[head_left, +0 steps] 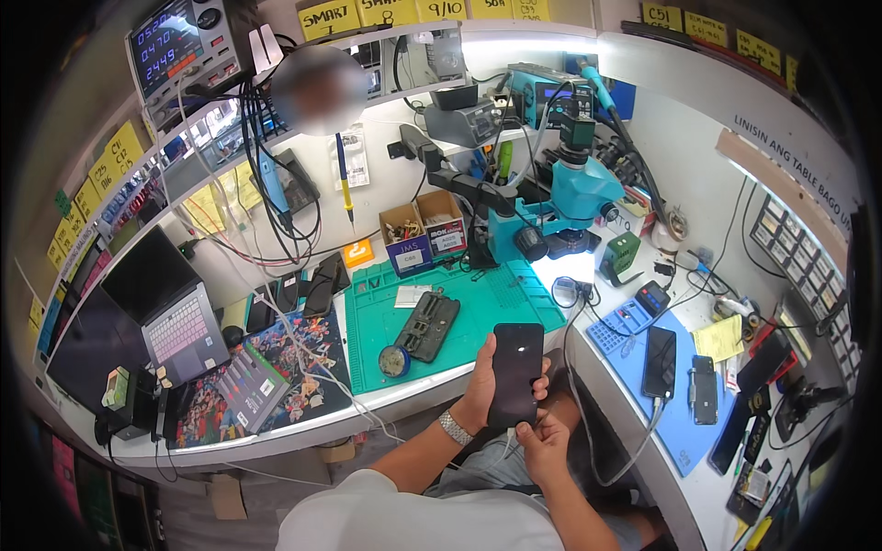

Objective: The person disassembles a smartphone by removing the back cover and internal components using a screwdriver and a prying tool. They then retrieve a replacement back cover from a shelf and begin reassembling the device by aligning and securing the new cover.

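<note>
A black smartphone (pixel 518 378) is held upright over my lap, its dark screen facing me with a small light spot near the top. My left hand (pixel 478 399), with a metal watch on the wrist, wraps round the phone's left side, its fingertips showing at the right edge. My right hand (pixel 546 443) is closed at the phone's bottom edge, thumb pressed in close. A white cable (pixel 508 444) comes out there beside the thumb; the plug itself is hidden by the fingers. Beyond the phone, a dark phone-holding jig (pixel 430 327) and a round tin (pixel 394 361) lie on the green mat (pixel 501 317).
A teal microscope (pixel 574 202) stands at the back behind two small boxes (pixel 421 231). At left are a laptop (pixel 186 331) and a patterned mat (pixel 312 354). On the right, a blue mat (pixel 684 432) bears another phone (pixel 659 363) with a cable. Cables hang at upper left.
</note>
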### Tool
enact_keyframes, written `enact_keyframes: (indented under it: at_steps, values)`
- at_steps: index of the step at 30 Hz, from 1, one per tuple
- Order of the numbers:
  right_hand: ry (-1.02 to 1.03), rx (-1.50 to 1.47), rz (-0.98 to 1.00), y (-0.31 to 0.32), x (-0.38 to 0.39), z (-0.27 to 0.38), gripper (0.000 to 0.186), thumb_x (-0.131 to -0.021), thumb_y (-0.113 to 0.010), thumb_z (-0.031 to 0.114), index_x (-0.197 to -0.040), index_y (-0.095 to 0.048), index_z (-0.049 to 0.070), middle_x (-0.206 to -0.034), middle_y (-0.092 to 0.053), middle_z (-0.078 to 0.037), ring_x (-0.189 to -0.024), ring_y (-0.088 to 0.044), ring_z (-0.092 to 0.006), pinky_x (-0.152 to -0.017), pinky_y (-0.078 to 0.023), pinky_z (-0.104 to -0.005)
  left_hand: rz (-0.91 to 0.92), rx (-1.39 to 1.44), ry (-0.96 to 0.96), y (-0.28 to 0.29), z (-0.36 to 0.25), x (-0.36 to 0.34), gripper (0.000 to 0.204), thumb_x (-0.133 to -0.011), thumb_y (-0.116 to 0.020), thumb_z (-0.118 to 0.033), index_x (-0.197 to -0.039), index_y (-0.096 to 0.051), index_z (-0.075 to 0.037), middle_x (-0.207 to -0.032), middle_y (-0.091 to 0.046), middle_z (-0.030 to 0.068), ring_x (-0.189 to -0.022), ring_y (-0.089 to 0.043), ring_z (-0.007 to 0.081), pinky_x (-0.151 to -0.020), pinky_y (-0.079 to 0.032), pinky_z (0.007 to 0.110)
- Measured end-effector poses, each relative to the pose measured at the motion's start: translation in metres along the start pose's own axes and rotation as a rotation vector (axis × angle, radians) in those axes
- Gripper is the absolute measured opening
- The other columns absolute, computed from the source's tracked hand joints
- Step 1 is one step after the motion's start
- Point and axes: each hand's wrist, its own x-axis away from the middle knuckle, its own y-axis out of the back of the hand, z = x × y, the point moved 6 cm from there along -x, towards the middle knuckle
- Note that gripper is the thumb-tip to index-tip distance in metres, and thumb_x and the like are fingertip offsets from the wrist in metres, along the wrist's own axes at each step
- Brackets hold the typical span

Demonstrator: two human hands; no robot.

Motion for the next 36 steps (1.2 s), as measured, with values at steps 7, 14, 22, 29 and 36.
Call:
enact_keyframes:
  at_steps: [7, 14, 22, 29, 36]
  values:
    - [0.004, 0.024, -0.008, 0.001, 0.005, 0.001, 0.031, -0.099, -0.075, 0.007, -0.126, -0.065, -0.005, -0.096, -0.068, 0.002, -0.072, -0.052, -0.0007, -0.063, -0.039, -0.0166, -0.020, 0.037, -0.004, -0.002, 0.003, 0.002, 0.081, -0.099, -0.042, -0.082, -0.133, -0.052, -0.009, -0.107, -0.059, 0.0105, -0.085, -0.058, 0.0224, -0.076, -0.053, 0.039]
    - [-0.007, 0.036, -0.015, -0.001, 0.001, 0.003, 0.034, -0.101, -0.071, 0.002, -0.133, -0.062, -0.004, -0.116, -0.071, -0.005, -0.099, -0.065, -0.0079, -0.085, -0.052, -0.0231, -0.149, -0.148, 0.037, 0.020, -0.003, 0.000, 0.103, -0.095, -0.027, -0.089, -0.122, -0.064, 0.003, -0.111, -0.070, 0.0185, -0.088, -0.071, 0.0323, -0.078, -0.062, 0.046]
    - [0.055, -0.015, -0.105, 0.012, -0.005, 0.015, 0.028, -0.103, -0.070, 0.005, -0.128, -0.063, -0.005, -0.111, -0.072, -0.004, -0.095, -0.066, -0.0076, -0.085, -0.055, -0.0240, -0.285, -0.745, -0.155, 0.020, 0.008, 0.017, 0.048, -0.113, -0.047, -0.040, -0.127, -0.068, 0.002, -0.109, -0.076, 0.0113, -0.098, -0.073, 0.0185, -0.087, -0.060, 0.033]
    - [0.038, 0.041, -0.141, 0.020, -0.009, 0.013, 0.031, -0.103, -0.071, 0.006, -0.131, -0.064, -0.004, -0.112, -0.072, -0.003, -0.096, -0.066, -0.0083, -0.087, -0.055, -0.0246, -0.262, -0.881, -0.182, 0.027, 0.007, 0.017, 0.028, -0.110, -0.060, -0.020, -0.124, -0.070, 0.002, -0.111, -0.075, 0.0063, -0.095, -0.069, 0.0096, -0.086, -0.055, 0.026]
    - [0.013, 0.096, -0.152, 0.030, -0.017, -0.001, 0.033, -0.102, -0.071, 0.005, -0.133, -0.063, -0.004, -0.115, -0.075, -0.008, -0.107, -0.070, -0.0120, -0.095, -0.056, -0.0262, -0.406, -0.992, -0.293, 0.025, -0.015, 0.005, 0.025, -0.106, -0.067, -0.018, -0.122, -0.071, 0.002, -0.110, -0.074, 0.0055, -0.096, -0.066, 0.0113, -0.086, -0.053, 0.028]
